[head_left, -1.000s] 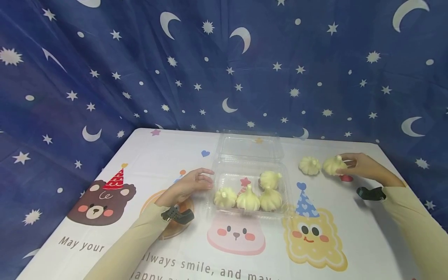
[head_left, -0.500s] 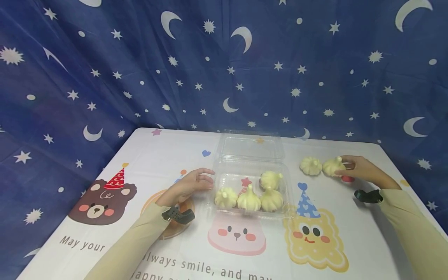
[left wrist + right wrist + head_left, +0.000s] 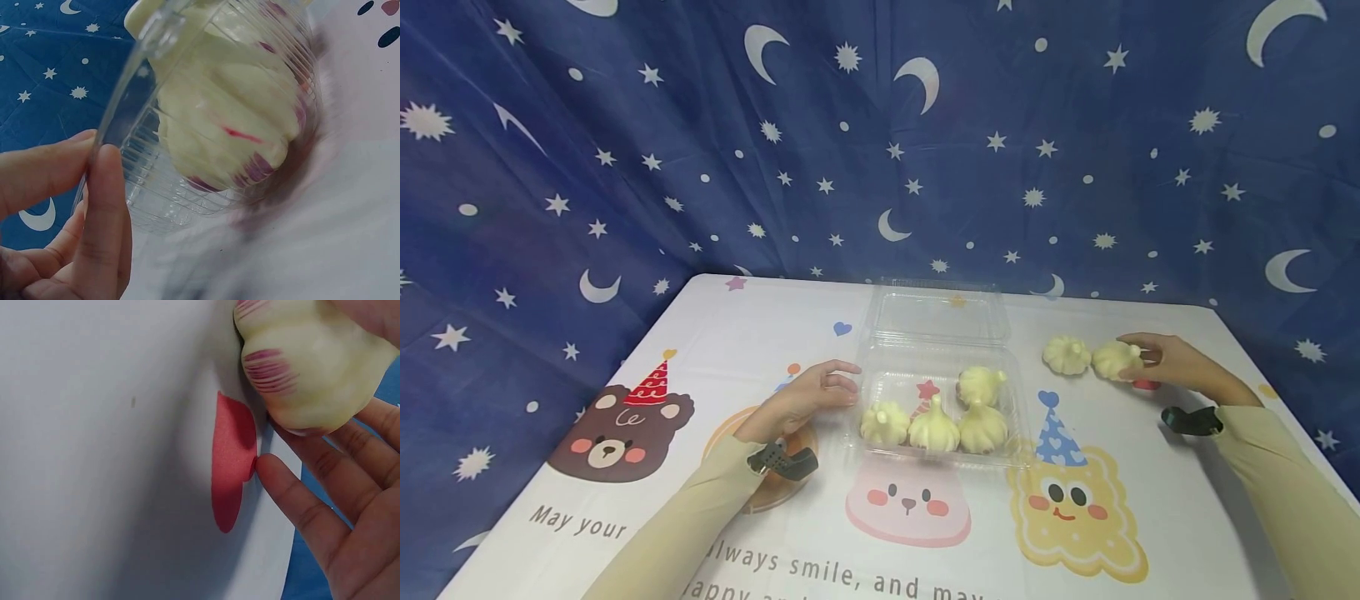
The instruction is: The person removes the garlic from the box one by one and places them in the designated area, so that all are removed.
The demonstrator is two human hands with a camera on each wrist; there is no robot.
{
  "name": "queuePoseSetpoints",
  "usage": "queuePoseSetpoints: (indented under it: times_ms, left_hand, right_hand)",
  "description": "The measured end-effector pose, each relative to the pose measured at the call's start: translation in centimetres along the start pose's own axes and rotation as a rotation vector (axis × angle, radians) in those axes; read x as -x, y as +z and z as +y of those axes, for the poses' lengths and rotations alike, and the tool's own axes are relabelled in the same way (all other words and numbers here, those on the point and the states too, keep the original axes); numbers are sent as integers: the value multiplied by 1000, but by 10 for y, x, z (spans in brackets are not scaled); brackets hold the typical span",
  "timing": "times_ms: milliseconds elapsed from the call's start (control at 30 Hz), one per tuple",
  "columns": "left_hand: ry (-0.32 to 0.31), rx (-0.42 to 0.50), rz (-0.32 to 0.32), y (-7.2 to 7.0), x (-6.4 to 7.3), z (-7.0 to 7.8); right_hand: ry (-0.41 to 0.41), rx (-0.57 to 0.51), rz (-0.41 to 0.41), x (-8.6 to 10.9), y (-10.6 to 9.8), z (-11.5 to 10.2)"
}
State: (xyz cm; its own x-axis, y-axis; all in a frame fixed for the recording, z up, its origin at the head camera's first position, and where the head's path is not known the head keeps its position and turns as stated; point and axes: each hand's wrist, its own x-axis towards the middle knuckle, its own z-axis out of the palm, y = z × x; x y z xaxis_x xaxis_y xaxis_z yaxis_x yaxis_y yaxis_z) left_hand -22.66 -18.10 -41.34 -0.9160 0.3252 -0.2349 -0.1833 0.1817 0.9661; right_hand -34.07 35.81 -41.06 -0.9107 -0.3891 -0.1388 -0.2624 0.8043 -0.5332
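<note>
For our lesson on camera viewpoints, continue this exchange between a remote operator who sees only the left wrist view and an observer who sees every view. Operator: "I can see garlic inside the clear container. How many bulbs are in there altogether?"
Observer: The head view shows four garlic bulbs inside the clear container.
Operator: Thanks. And what is happening over on the right?
Observer: The right grip holds another bulb, outside the container.

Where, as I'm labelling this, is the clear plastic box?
In the head view, the box lies open just below centre, between the left hand and a loose garlic bulb to its right.
</note>
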Motion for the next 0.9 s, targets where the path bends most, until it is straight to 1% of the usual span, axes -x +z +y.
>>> queuePoseSetpoints:
  times_ms: [200,300,367,500,567,633,767,833,900]
  left_hand:
    - [-4,7,3,1,0,-1]
    - [-4,14,1,1,0,-1]
    - [-4,14,0,1,1,-1]
    - [-3,9,-4,1,1,0]
    - [-2,5,-6,1,1,0]
    - [1,2,-12,0,1,1]
    - [3,-3,-18,-1,2,2]
    - [3,-2,-23,-2,1,2]
    - [3,-2,-29,-3,0,2]
  right_hand:
    - [-10,-4,-13,3,-3,0]
    - [-43,3,4,6,-7,0]
    - [-81,0,34,9,-12,-1]
    - [-188,-40,85,16,-28,-9]
    - [-229,-44,89,19,-39,-18]
    - [-253,-27,88,21,-51,-30]
    - [-271,35,85,21,-72,-59]
    - [-284,61,75,19,-79,-75]
    - [-300,116,65,16,-83,-94]
